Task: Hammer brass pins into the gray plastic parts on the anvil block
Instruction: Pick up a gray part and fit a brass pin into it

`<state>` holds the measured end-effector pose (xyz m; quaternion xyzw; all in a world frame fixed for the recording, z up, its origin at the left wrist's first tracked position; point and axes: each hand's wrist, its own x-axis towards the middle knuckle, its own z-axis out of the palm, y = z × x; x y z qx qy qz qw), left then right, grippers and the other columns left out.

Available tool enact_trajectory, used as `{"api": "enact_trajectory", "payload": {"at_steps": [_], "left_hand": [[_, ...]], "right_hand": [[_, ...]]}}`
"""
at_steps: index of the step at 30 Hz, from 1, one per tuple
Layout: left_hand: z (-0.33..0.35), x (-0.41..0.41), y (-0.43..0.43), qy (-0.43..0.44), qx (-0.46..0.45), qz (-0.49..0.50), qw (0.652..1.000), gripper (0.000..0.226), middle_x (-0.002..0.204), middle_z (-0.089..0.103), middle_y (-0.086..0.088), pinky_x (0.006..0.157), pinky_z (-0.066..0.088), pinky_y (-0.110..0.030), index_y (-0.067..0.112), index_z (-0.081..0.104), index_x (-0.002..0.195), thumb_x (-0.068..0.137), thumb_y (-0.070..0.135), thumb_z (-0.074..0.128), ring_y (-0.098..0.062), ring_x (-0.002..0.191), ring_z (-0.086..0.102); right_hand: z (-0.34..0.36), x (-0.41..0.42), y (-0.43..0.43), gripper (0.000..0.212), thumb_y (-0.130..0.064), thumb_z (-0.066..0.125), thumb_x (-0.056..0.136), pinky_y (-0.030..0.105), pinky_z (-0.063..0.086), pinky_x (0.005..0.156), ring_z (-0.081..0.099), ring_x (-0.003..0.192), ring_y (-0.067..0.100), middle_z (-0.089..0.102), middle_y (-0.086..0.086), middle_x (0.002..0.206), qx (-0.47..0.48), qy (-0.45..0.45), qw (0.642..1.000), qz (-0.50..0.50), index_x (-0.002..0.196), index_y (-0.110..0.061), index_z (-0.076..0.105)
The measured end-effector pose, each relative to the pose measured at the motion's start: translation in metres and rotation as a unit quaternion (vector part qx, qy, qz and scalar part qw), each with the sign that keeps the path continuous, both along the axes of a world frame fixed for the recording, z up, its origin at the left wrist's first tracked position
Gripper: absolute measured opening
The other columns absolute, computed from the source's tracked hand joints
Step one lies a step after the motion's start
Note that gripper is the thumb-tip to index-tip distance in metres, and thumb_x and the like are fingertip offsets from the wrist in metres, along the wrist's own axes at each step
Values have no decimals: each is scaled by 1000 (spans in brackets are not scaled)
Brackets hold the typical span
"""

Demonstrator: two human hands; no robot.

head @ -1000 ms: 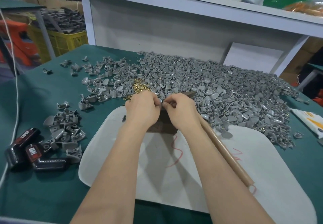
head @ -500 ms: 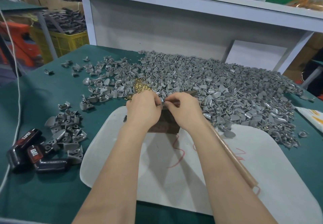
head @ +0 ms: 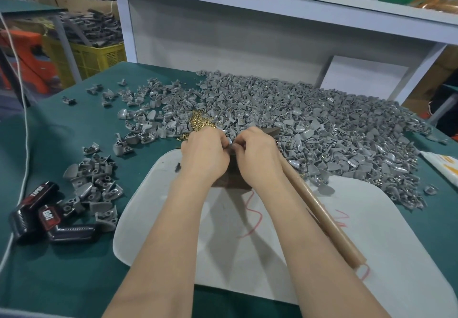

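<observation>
Pinching together over the anvil block (head: 233, 181), the left hand (head: 205, 154) and right hand (head: 257, 155) close their fingertips on one gray plastic part (head: 230, 142), apparently seating a brass pin too small to confirm. The part looks light, rigid and smooth, so grip its edges. Spare brass pins (head: 199, 123) lie just beyond; the hammer handle (head: 322, 216) rests beside the right forearm.

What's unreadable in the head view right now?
- Gray part and any pin: pinched between left hand and right hand, mostly covered.
- Anvil block: top hidden under both hands.
- Hammer: head hidden behind right wrist; only handle shows.
</observation>
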<state>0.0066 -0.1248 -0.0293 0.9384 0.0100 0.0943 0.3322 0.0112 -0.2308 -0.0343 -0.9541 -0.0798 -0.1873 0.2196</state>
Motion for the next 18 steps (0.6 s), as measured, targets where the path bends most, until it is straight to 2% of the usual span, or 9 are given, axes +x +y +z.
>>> {"api": "enact_trajectory", "payload": {"at_steps": [5,8,10,12,13,15,18], "left_hand": [[1,-1,0,-4,5,0,1000,11,94,68,-7,89,46,-41,15,69,82,87,23,62,-33,100,57],[1,-1,0,4,3,0,1000,13,94,69,-5,91,46,-42,19,65,75,87,23,62,-31,101,57],[2,-2,0,8,2,1,1000,17,96,69,-2,92,45,-42,26,60,71,87,23,62,-29,103,58],[2,-1,0,8,0,1,1000,17,98,69,-1,93,45,-42,28,59,72,88,22,63,-28,104,57],[2,-2,0,10,-1,0,1000,17,98,68,-1,94,44,-43,29,59,73,88,21,62,-28,104,57],[2,-1,0,12,-3,-2,1000,17,98,68,-1,94,44,-43,28,59,74,88,20,62,-27,103,57],[2,-2,0,14,0,-1,1000,17,99,67,0,93,44,-43,29,59,75,89,20,62,-27,103,57]], "right_hand": [[-1,0,0,11,-11,56,90,30,37,78,56,92,25,58,7,99,-1,-7,1000,1,89,-7,66],[1,0,-2,13,-14,57,90,32,40,82,56,92,25,57,6,97,12,8,1000,10,89,-7,68],[3,0,-9,16,-19,57,92,33,42,87,56,93,22,58,4,100,36,19,999,-3,95,-12,71],[8,0,-25,20,-27,56,93,32,45,89,58,96,20,60,3,108,75,26,995,-56,105,-17,69],[9,0,-36,24,-32,55,93,31,45,86,58,96,21,61,3,109,72,39,992,-94,108,-18,66],[10,-1,-56,31,-41,55,92,32,46,79,59,94,26,64,6,103,2,107,981,-165,106,-15,63],[6,-2,-65,29,-36,56,91,32,46,73,59,89,28,65,10,99,-57,203,959,-189,104,-12,63]]}}
